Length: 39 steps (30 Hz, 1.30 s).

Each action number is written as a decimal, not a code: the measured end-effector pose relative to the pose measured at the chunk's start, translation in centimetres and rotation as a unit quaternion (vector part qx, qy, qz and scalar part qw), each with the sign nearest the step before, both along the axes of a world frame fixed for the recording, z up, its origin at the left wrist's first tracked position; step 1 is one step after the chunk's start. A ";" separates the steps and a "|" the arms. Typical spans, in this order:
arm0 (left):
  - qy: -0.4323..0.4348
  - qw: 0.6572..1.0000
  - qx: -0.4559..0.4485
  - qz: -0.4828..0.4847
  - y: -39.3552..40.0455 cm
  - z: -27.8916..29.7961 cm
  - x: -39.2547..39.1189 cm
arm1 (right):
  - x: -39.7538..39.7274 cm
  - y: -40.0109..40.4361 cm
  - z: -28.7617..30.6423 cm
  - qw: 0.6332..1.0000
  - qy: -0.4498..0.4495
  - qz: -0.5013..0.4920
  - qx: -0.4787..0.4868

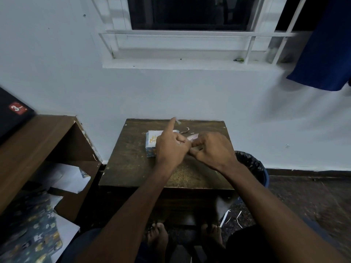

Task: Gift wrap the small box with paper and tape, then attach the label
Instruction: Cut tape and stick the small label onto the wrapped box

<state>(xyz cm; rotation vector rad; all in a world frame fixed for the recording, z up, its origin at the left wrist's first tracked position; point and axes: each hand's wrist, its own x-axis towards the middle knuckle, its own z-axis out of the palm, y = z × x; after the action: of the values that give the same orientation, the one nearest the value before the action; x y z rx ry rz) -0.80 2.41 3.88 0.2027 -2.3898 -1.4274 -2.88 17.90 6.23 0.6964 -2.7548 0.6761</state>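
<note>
Left hand: the left hand (171, 147) hangs over the wrapped box; its index finger stands straight up with a small strip, probably tape (178, 121), stuck on the tip, while the other fingers curl in toward the right hand.
Right hand: the right hand (212, 151) meets the left one, fingertips pinched together on a small pinkish piece (192, 138), perhaps the label or its backing; I cannot tell which.
Why held so: I judge the tape waits on the raised finger so both hands stay free for the small piece.
Box: the small box (151, 143), already in patterned paper with gold writing on top, lies under and just left of the left hand.
Scraps: curled bits of paper (185, 130) lie just beyond the hands.
Surface: a dark, worn wooden table (133, 168) against a white wall.
Room: a bin with black liner (252, 164) is to the right of the right hand; spare wrapping paper (32, 230) is far left, below a shelf.
</note>
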 end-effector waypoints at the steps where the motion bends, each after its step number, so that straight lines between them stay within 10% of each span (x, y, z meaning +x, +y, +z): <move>1: -0.003 1.000 -0.010 0.000 -0.3 -0.1 -0.2 | 0.3 -0.2 0.1 1.000 -0.008 0.013 -0.026; 9: -0.002 1.000 0.012 -0.020 -1.9 0.2 -1.1 | -1.4 0.4 -0.9 0.997 -0.058 -0.035 0.037; 18: -0.061 0.962 -0.250 -0.091 -7.7 0.6 -1.4 | -3.3 0.5 -3.4 0.978 -0.111 -0.111 0.140; 39: -0.084 0.973 -0.202 -0.071 -8.7 -1.9 -2.7 | -4.1 -7.7 -3.7 0.995 -0.083 0.037 -0.034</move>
<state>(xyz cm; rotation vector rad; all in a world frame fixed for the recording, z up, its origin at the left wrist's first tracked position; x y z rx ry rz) -3.45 -6.34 1.99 0.0517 -2.8223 -0.9758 -7.00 10.17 2.56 0.7617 -2.8507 0.8771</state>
